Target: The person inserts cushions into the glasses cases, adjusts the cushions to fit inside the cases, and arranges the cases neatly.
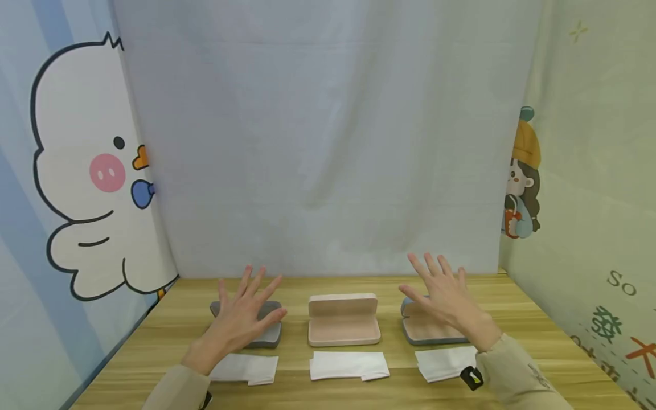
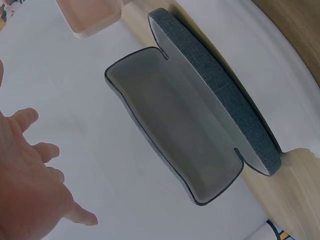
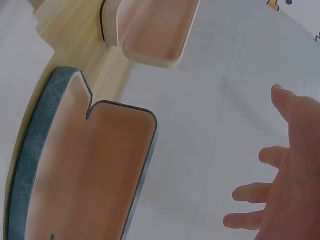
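Three open glasses cases stand in a row on the wooden table [image 1: 512, 319]. My left hand [image 1: 245, 316] [image 2: 30, 185] hovers with fingers spread above the dark grey case [image 1: 267, 339] [image 2: 185, 135], holding nothing. My right hand [image 1: 445, 296] [image 3: 285, 190] is likewise spread, over the blue-grey case with a pink lining [image 1: 425, 331] [image 3: 90, 165]. Between them sits the pink case [image 1: 343, 322] [image 2: 92, 17] [image 3: 155, 30], its lid upright. All three cases look empty where their insides show.
A folded white cloth lies in front of each case: left [image 1: 246, 368], middle [image 1: 348, 365], right [image 1: 443, 363]. Fabric backdrops close off the back and both sides, with a cartoon duck [image 1: 87, 171] at left and a cartoon girl [image 1: 523, 176] at right.
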{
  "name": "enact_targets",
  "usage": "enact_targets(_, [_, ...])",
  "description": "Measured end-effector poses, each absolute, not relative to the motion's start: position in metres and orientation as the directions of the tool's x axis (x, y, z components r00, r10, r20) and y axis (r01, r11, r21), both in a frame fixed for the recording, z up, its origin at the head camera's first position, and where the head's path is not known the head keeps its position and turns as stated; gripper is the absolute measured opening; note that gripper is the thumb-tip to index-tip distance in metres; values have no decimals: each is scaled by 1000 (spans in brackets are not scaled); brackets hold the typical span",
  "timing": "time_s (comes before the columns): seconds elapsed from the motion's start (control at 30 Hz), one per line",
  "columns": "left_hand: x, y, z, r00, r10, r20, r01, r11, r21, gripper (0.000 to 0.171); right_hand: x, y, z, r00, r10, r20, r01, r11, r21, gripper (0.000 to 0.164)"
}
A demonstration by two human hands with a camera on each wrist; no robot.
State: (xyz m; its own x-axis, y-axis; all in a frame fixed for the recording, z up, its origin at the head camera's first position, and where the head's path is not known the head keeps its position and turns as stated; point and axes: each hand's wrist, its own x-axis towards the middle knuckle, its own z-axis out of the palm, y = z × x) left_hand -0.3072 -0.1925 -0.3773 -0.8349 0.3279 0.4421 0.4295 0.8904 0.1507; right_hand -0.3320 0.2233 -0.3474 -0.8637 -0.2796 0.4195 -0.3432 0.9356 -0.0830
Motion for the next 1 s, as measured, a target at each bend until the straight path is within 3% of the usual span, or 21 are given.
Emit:
enact_targets(0.4, [-310, -221, -378, -838, 285, 465, 382, 916, 126, 70, -339, 190, -343, -837, -358, 414, -416, 908, -56, 76])
enact_targets(0.63, [-306, -250, -373, -829, 218, 515, 331, 933, 138, 64, -339, 157, -337, -785, -435, 441, -522, 848, -91, 73])
enact_targets(0.9, [-295, -288, -371, -959, 74, 275, 169, 925, 339, 62, -337, 108, -340, -742, -524, 419, -635, 749, -188, 61])
enact_targets(1.0, [-288, -300, -376, -994, 32, 106, 81, 857, 509, 60, -338, 88, -349, -735, -566, 373, -677, 650, -345, 52])
